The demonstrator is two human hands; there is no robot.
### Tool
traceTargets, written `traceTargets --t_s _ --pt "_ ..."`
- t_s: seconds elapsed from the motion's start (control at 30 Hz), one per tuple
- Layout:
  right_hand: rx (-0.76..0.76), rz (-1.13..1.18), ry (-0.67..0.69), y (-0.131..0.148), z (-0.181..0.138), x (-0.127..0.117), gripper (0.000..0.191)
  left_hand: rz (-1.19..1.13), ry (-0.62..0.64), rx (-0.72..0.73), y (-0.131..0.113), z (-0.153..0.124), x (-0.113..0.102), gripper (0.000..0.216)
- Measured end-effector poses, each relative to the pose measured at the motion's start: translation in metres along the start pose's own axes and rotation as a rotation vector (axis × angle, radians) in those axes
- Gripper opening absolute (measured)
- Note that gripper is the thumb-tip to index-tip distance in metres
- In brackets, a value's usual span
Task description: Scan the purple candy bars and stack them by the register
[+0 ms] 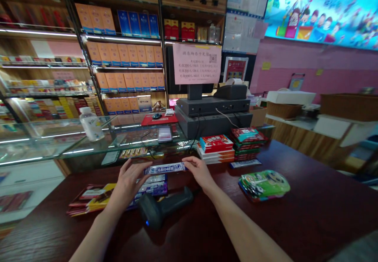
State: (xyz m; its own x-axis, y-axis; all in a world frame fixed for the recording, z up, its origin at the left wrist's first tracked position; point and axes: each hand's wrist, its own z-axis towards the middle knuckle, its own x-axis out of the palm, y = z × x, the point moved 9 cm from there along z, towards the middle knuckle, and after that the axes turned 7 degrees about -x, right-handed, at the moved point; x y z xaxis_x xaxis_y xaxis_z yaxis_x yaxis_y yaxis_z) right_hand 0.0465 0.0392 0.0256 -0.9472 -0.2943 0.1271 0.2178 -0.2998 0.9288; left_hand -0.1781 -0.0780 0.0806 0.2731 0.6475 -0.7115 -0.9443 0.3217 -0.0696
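A slim blue-and-white candy stick pack is stretched level between my two hands, above the dark counter. My left hand pinches its left end, and my right hand grips its right end between thumb and fingers. Below it lies a black barcode scanner with a small blue light on its head. Several purple and blue packs lie beneath and behind my left hand, partly covered. Left of that hand, yellow and red snack packs are fanned in a pile.
Green pouches lie on the right of the counter, with another blue-and-white pack behind them. Red-and-white boxes and dark red packets are stacked farther back. A cash register, glass case and bottle stand beyond.
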Motion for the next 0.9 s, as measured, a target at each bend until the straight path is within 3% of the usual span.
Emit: traceTargets --t_s 0.23,0.57,0.73,0.9 --pt "0.027 -0.011 0.048 -0.002 -0.003 0.002 0.04 0.066 -0.089 -0.044 0.004 -0.004 -0.019 0.031" --pt "-0.069 -0.06 0.123 0.004 -0.005 0.006 0.044 0.056 -0.126 -0.079 0.006 -0.008 -0.021 0.031" --pt "-0.31 -0.324 0.119 0.027 -0.012 0.007 0.069 0.025 -0.12 -0.074 0.002 -0.007 -0.019 0.03" --pt "-0.671 -0.556 0.153 0.062 -0.027 0.02 0.055 -0.003 -0.089 -0.057 -0.001 -0.006 -0.014 0.032"
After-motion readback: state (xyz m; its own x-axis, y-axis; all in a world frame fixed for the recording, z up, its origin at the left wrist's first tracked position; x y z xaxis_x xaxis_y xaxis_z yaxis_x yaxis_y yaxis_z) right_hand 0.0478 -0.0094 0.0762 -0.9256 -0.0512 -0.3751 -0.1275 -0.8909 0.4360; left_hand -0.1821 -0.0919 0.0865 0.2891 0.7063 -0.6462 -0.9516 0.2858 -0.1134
